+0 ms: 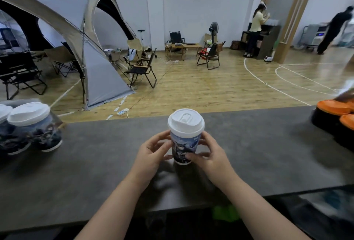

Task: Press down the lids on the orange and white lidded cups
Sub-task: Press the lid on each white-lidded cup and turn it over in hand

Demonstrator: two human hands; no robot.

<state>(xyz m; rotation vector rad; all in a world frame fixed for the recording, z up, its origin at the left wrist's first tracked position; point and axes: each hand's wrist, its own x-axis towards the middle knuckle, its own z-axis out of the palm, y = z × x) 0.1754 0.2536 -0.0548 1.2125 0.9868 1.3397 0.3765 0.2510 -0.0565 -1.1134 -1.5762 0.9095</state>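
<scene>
White-lidded cup (184,140) upright, left hand (152,152), right hand (208,153) gripping sides

A white lid (186,123) tops a cup (184,148) printed in blue, white and black, orange lids (334,108) cap black cups (322,123), and the counter (95,163) is mottled grey.

This is an indoor sports hall turned into a camping-style lounge. A varnished wooden floor (201,86) is painted with white court lines (287,78), and a big grey dome tent (63,10) is pitched on it. Folding camp chairs (141,69) stand near a low wooden table (182,46), with a pedestal fan (213,29) by the wall. A dark serving counter (258,153) carries white-lidded paper cups (28,114) and orange-lidded cups (333,107).
</scene>
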